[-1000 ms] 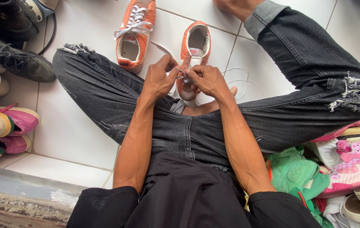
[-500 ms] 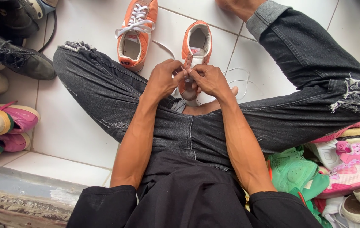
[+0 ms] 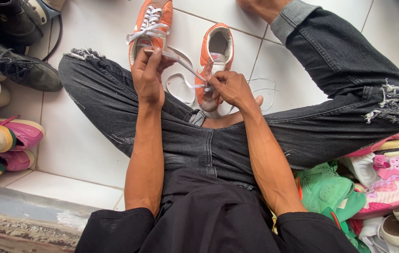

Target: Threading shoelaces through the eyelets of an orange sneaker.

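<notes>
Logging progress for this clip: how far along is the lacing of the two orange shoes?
Done: the left orange shoe is laced, its white laces tied in a bow. In hand: the right orange shoe; the left hand pulls a white lace taut while the right hand pinches it at the eyelets. Left: loose lace lies looped on the tile floor, so that shoe is unfinished and untied.

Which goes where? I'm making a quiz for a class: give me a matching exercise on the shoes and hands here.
Things:
1. laced orange shoe
2. unlaced orange shoe
3. green shoe
4. left hand

Places or states:
a. beside the right thigh
b. pulling the white lace taut
c. under the right hand
d. bow tied, beyond the left hand

Pairs: 1-d, 2-c, 3-a, 4-b
</notes>
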